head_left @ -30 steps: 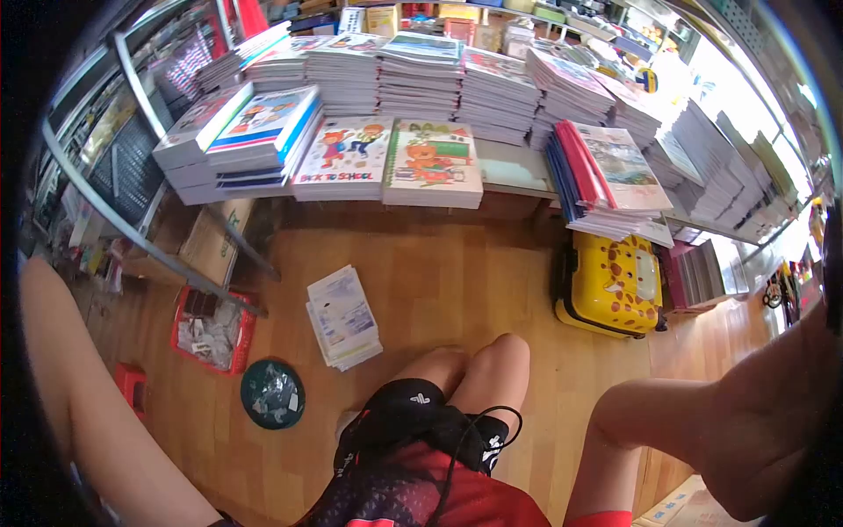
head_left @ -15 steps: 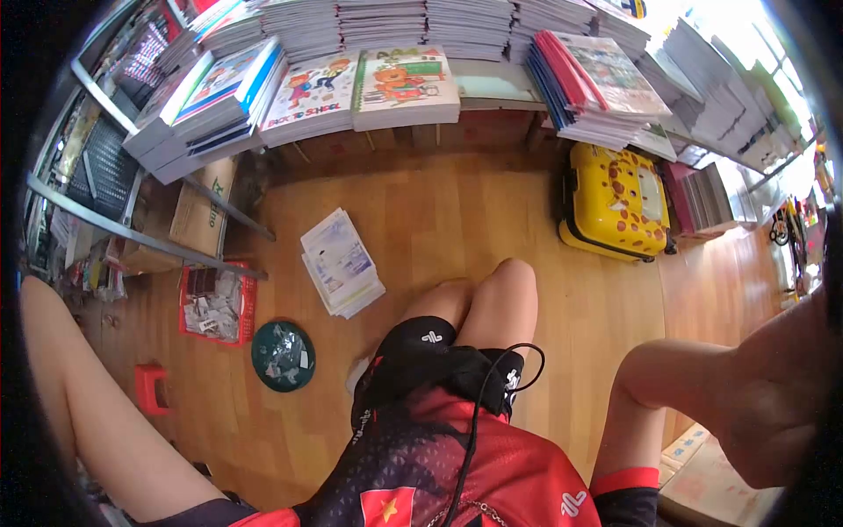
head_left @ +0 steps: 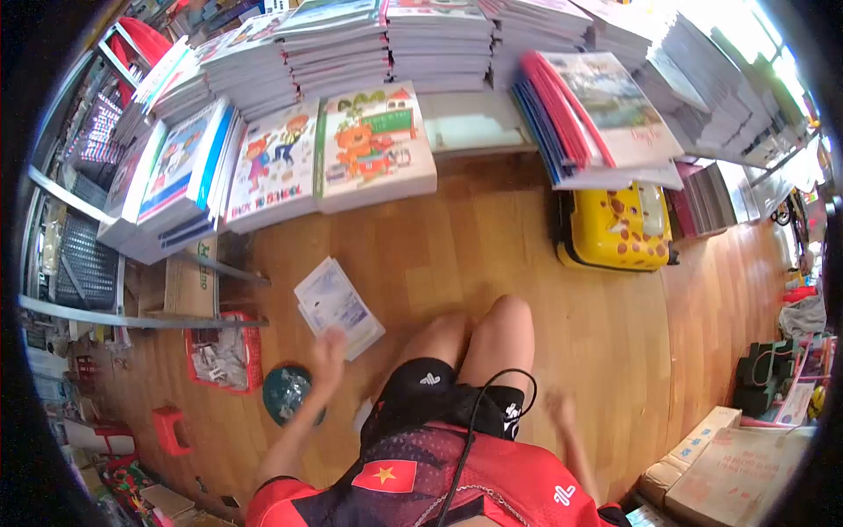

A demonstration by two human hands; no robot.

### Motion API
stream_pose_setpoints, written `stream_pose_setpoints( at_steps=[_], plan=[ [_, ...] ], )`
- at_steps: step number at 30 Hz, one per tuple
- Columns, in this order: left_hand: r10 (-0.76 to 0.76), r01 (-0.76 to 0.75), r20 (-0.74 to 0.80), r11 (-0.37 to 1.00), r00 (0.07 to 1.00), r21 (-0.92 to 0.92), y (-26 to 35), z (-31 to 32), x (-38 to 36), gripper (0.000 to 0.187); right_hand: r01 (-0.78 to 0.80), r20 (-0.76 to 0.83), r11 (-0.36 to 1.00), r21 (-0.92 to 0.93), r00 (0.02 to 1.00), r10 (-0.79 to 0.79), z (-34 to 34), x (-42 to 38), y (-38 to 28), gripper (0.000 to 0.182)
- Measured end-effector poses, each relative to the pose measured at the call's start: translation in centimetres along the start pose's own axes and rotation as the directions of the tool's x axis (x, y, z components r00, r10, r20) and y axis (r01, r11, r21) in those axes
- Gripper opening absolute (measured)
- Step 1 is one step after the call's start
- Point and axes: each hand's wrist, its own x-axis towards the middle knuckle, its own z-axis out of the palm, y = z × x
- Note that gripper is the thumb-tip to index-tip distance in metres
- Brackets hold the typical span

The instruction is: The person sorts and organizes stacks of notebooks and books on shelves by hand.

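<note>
My left hand (head_left: pixel 329 353) is over the lower edge of a loose pile of printed sheets (head_left: pixel 339 303) on the wooden floor; its fingers are smeared by motion. Just below and left of it, my forearm crosses a round dark green stool or lid (head_left: pixel 288 393). To the right of my knees, my right hand (head_left: pixel 558 407) hangs above the bare floor, blurred too, with no object visible at it. Stacked books with cartoon covers (head_left: pixel 369 145) lie on the low shelf ahead, beside a stack of red and blue folders or books (head_left: pixel 606 110).
A yellow giraffe-spotted suitcase (head_left: pixel 619 230) stands under the shelf at right. A red basket of small packets (head_left: pixel 224 358) and a red stool (head_left: pixel 169 430) are at left. Cardboard boxes (head_left: pixel 738 470) lie at lower right. A metal rack rail (head_left: pixel 132 317) juts in from the left.
Both hands have come down and inward from the frame's sides, the left to the sheets, the right beside my knees. The view has shifted, so the shelf books appear lower and larger.
</note>
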Motion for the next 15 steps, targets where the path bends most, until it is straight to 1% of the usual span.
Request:
stream_pose_setpoints(
  at_steps=[1, 2, 4, 5, 6, 8, 9, 12, 15],
  plan=[
    [-0.242, 0.229, 0.168, 0.969, 0.955, 0.094, -5.3, 1.7, -2.9, 0.017, -0.111, 0.123, 0.994, -0.014, 0.986, 0.112, 2.5, -0.4, 3.0, 0.028],
    [-0.424, 0.361, 0.308, 0.901, 0.852, 0.241, -9.1, 2.3, -5.8, 0.017, -0.189, 0.214, 0.982, -0.02, 0.958, 0.189, 4.5, -0.7, 4.7, 0.028],
    [-0.629, 0.475, 0.405, 0.773, 0.664, 0.421, -13.3, 2.2, -9.6, 0.018, -0.279, 0.317, 0.96, 0.011, 0.912, 0.261, 6.1, -1.1, 5.1, 0.028],
    [-0.697, 0.496, 0.431, 0.714, 0.573, 0.494, -14.4, 1.7, -11.3, 0.019, -0.302, 0.342, 0.953, 0.036, 0.899, 0.273, 6.3, -1.1, 4.4, 0.028],
    [-0.738, 0.51, 0.441, 0.673, 0.511, 0.536, -14.8, 1.5, -11.8, 0.019, -0.322, 0.357, 0.945, 0.061, 0.891, 0.28, 6.3, -0.8, 3.4, 0.029],
    [-0.781, 0.532, 0.437, 0.625, 0.447, 0.572, -14.9, 1.1, -11.4, 0.02, -0.343, 0.364, 0.933, 0.109, 0.887, 0.283, 5.4, -0.2, 1.2, 0.029],
    [-0.789, 0.537, 0.438, 0.615, 0.432, 0.578, -14.7, 0.8, -11.1, 0.021, -0.344, 0.36, 0.929, 0.137, 0.891, 0.276, 4.8, 0.2, -0.1, 0.029],
    [-0.791, 0.549, 0.439, 0.611, 0.426, 0.57, -13.0, 0.5, -8.7, 0.022, -0.329, 0.342, 0.924, 0.194, 0.906, 0.25, 2.7, 2.0, -4.0, 0.029],
    [-0.773, 0.562, 0.436, 0.634, 0.46, 0.531, -11.0, 0.9, -6.3, 0.024, -0.302, 0.324, 0.924, 0.233, 0.92, 0.219, 0.4, 4.5, -7.3, 0.029]
  ],
)
